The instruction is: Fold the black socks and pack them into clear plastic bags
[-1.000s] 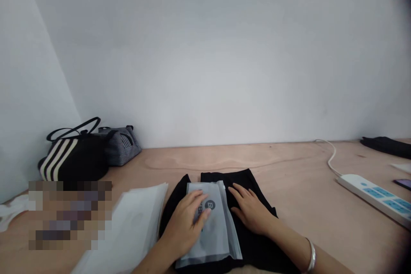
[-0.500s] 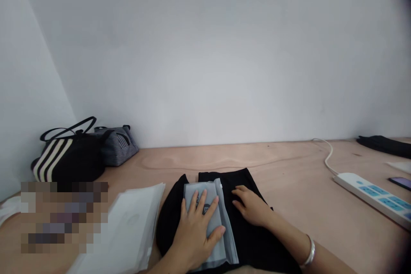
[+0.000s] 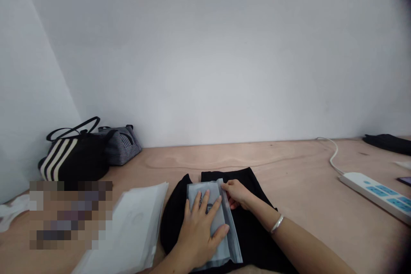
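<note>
A frosted zip bag with dark printing lies on a folded black garment. Its zip edge runs along the right side. My left hand rests flat on the bag with fingers spread, hiding part of the print. At the bag's upper right corner, my right hand has thumb and forefinger pinched on the end of the zip, where the slider sits; the fingertips cover the slider itself. A silver bangle circles the right wrist.
Left of the garment lies a stack of frosted zip bags. Behind it stand a black bag with white stripes and a striped pouch. At the right are a white power strip, its cord, and a black item.
My right hand has moved left from the black garment to the bag's zip end and closed there. My left hand stays flat on the bag. The whole view has shifted slightly.
</note>
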Demonstrator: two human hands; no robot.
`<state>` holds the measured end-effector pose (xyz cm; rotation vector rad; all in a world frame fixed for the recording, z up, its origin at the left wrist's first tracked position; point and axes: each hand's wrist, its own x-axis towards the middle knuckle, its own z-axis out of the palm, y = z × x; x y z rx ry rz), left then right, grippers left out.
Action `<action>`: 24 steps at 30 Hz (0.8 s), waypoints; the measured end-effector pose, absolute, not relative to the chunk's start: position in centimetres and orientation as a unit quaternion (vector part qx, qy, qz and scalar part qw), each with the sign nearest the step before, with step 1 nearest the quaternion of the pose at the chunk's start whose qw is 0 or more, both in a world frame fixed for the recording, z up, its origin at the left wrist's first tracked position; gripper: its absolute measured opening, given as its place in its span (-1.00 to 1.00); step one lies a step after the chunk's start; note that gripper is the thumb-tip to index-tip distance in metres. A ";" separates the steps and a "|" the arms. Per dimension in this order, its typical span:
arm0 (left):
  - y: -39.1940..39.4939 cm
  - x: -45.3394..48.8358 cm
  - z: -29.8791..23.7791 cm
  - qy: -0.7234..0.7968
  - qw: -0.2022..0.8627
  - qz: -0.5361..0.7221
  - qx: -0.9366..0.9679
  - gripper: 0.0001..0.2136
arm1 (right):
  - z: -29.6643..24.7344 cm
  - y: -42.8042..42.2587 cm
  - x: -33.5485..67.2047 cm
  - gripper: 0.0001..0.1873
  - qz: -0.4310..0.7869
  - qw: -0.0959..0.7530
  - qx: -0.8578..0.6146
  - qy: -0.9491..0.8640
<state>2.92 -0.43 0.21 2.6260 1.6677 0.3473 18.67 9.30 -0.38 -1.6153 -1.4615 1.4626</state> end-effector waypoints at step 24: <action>4.4 5.0 0.8 0.562 0.019 0.114 0.819 -0.62 | -1.4 8.0 18.9 -0.74 0.514 0.315 -0.584 -0.544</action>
